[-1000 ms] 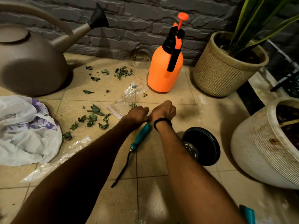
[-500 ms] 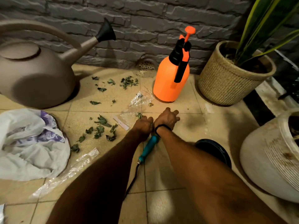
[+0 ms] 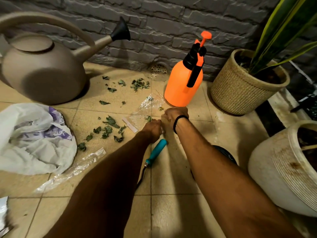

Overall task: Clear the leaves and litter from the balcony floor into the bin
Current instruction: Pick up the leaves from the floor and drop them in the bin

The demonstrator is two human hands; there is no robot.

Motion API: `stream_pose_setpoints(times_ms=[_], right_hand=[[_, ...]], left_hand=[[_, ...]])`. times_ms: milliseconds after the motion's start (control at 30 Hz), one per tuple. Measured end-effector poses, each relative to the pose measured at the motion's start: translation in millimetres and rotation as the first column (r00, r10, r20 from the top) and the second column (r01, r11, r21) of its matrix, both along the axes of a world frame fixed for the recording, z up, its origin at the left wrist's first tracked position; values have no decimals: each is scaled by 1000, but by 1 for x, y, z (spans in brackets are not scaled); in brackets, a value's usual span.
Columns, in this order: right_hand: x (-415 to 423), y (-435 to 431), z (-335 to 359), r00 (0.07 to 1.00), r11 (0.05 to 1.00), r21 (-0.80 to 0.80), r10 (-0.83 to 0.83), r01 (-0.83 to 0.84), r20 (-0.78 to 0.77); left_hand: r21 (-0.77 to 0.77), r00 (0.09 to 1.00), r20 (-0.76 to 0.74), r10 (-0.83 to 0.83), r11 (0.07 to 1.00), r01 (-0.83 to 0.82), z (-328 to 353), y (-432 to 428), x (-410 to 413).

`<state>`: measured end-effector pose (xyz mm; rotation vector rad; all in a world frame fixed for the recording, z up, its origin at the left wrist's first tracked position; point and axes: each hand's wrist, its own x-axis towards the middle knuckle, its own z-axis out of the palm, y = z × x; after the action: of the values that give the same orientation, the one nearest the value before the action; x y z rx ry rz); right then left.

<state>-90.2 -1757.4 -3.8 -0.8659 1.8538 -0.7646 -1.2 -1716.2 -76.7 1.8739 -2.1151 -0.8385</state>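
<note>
Both hands are low over the floor (image 3: 171,212) just in front of the orange spray bottle (image 3: 184,83). The left hand (image 3: 153,128) is knuckles-up with its fingers tucked under. The right hand (image 3: 175,114), nearer the bottle, is curled the same way. Their backs face the camera, so I cannot tell whether either one grips anything.

A single leaf (image 3: 161,109) and a sheet of clear plastic film (image 3: 151,102) lie between the right hand and the bottle's base, and the film could slide away under a pinch. The bottle stands so near the right knuckles that a sweep toward it may tip it.

The teal-handled hand tool (image 3: 155,152) lies in front of the bottle, right below the left wrist, where a forearm pulling back could catch it.

To the bottle's left the main scatter of dry leaves (image 3: 109,126) lies beside a white paper slip (image 3: 130,125), with a smaller heap (image 3: 139,84) nearer the wall. These look brittle and likely to crumble if raked hard. Crumbs from that heap could be pushed into the floor drain (image 3: 158,68) just left of the bottle.

Further left lie a long strip of plastic film (image 3: 77,169) and a crumpled white-and-purple plastic bag (image 3: 34,138). No bin shows. If the bag serves as one, its collapsed mouth could spill what is dropped in.
</note>
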Motion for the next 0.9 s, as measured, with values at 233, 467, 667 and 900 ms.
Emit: stream_pose_setpoints(times_ms=[233,467,667,900], right_hand=[[-15,29,25,939,992,29,-129,126,320],[-3,70,40,874,994,109,-50,-4,484],[41,115,46,899,972,80,172,-222,403],[62,129,43,856,859,14,512,-513,-75]], left_hand=[[132,901,-354,250,967,-217,24,5,13],[786,-267,-619,739,587,-196,54,56,22],[828,-618,-422,663,559,35,64,93,19],[835,-669,-383,637,548,43,55,116,41]])
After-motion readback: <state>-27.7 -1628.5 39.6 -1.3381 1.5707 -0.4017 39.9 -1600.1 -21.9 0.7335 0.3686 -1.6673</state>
